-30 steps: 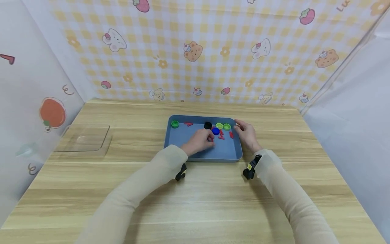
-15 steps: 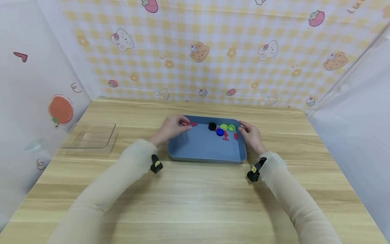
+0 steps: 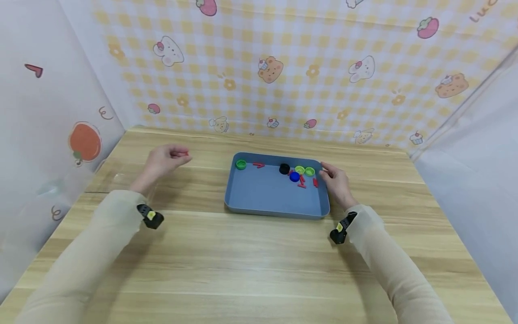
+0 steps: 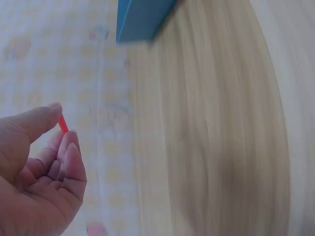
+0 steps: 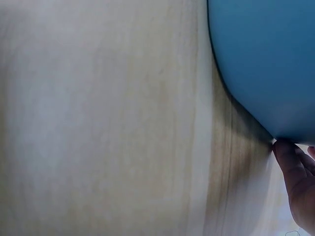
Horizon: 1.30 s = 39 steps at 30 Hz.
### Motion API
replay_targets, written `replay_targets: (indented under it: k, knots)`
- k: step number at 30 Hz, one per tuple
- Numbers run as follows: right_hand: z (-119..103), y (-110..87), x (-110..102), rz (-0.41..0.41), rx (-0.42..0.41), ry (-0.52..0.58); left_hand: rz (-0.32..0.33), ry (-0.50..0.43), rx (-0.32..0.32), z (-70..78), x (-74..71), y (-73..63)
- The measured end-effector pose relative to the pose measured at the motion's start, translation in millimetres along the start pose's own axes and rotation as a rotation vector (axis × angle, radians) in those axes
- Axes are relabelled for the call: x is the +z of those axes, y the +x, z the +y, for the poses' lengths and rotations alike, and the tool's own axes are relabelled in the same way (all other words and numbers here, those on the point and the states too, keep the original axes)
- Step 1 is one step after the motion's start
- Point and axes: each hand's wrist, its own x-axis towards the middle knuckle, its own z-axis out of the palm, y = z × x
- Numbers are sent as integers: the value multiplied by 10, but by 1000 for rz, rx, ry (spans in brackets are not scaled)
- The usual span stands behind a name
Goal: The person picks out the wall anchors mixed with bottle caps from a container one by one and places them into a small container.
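Note:
My left hand (image 3: 162,162) is raised over the left part of the table, away from the tray. In the left wrist view, its thumb and fingertips pinch a small red stick (image 4: 63,123). At the tray's upper right corner, my right hand (image 3: 337,183) holds the rim, with the thumb overlapping it. The blue-grey tray (image 3: 279,215) bears a green cap (image 3: 241,164), a black cap (image 3: 284,169), a blue cap (image 3: 294,177) and two lime caps (image 3: 299,170). More red sticks (image 3: 259,165) lie near the green cap and around the blue one.
A clear plastic box (image 3: 117,184) stands on the table's left side, partly hidden behind the left forearm. The wooden table (image 3: 259,261) meets a checked, patterned cloth (image 3: 243,90) at the back, with white sheets on both sides.
My left hand has moved left out of the tray, past the green cap, and now hangs near the clear box with a red stick. The right hand has stayed at the tray's corner.

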Motion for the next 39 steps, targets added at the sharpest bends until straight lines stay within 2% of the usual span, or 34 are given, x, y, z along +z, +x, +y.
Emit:
replay_targets:
  k: [5, 14, 19, 25, 33, 36, 39]
  knots:
    - [-6, -11, -1, 3, -5, 3, 48, 24, -72, -230, -245, -117]
    - [-21, -12, -6, -8, 24, 12, 54, 99, -124, -558, -534, -297]
    - [-21, -11, -11, -2, 24, 12, 31, 141, -151, -689, -614, -335]
    - [-13, -21, -4, -5, 0, 8, 9, 141, -164, -822, -621, -337]
    - [-15, -20, -8, -4, 8, 14, 3, 139, -204, -873, -578, -338]
    - [-16, -15, -7, -7, 12, 14, 16, 132, -205, -822, -575, -338]
    - [-15, -12, -6, -6, 13, 12, 31, 116, -194, -710, -552, -332]
